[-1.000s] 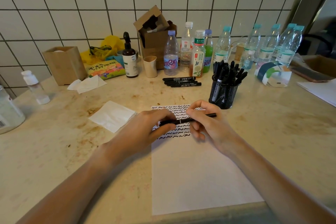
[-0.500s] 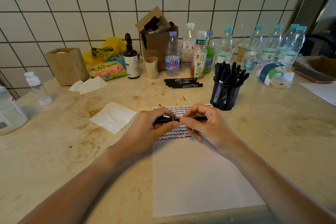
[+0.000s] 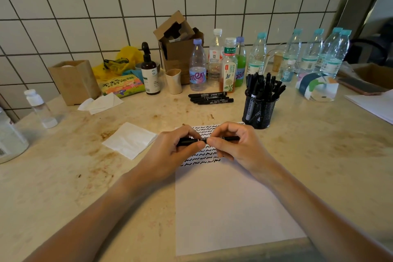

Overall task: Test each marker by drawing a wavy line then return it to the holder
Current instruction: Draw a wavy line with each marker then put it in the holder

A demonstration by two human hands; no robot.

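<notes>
- 1 marker (image 3: 209,140), black, held level over the top of the paper (image 3: 229,208), just above the wavy lines (image 3: 202,158). 1 second ago its right end stuck out well past the right hand; now both hands have closed in and the visible length is shorter. Judged: the cap has just been pushed back on, so this marker's test is done and it is due for the holder.
- Left hand (image 3: 170,155): thumb and fingers clamped on the marker's left end, tips together, nothing else held.
- Right hand (image 3: 236,147): fingers (image 3: 214,141) pinched on the barrel right of centre, thumb tip meeting the left thumb tip; the barrel's end pokes out past the knuckles.
- Paper: several rows of lines at the top edge, the rest blank.
- Holder (image 3: 258,110): black mesh cup, full of black markers, just beyond the right hand.
- 4 or so loose markers (image 3: 210,98) lying flat behind the paper, left of the holder.
- 1 napkin (image 3: 129,139) left of the paper, apart from the hands.
</notes>
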